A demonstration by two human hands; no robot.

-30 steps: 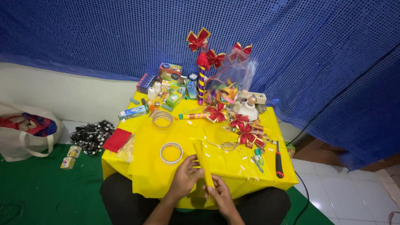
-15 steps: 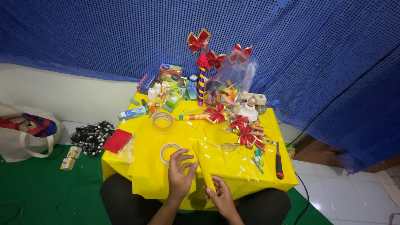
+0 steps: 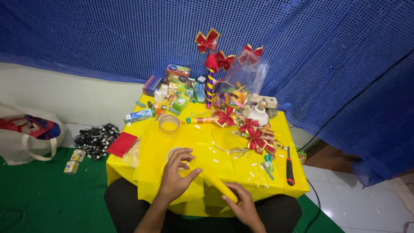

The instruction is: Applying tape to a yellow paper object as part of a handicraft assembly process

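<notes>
A blue sequinned cloth (image 3: 302,51) fills the upper frame, hanging behind a low table (image 3: 297,181) covered in yellow sheet at the centre. A white bag (image 3: 26,138) lies at the left edge on the green floor (image 3: 39,198), with a heap of black beaded cord (image 3: 95,139) beside the table's left side. Small boxes, a striped stick with red bows (image 3: 210,82) and more red bows (image 3: 254,138) crowd the table's far half. A clear tape roll (image 3: 168,124) sits left of centre, and a black-handled tool (image 3: 290,166) lies near the right edge. At the lower centre a rolled yellow tube (image 3: 217,185) slants down to the right. The left hand (image 3: 174,179) rests on its upper end with fingers (image 3: 183,155) spread and curled over a second tape ring (image 3: 172,152). The right hand (image 3: 242,207) pinches the tube's lower end between thumb and fingers.
</notes>
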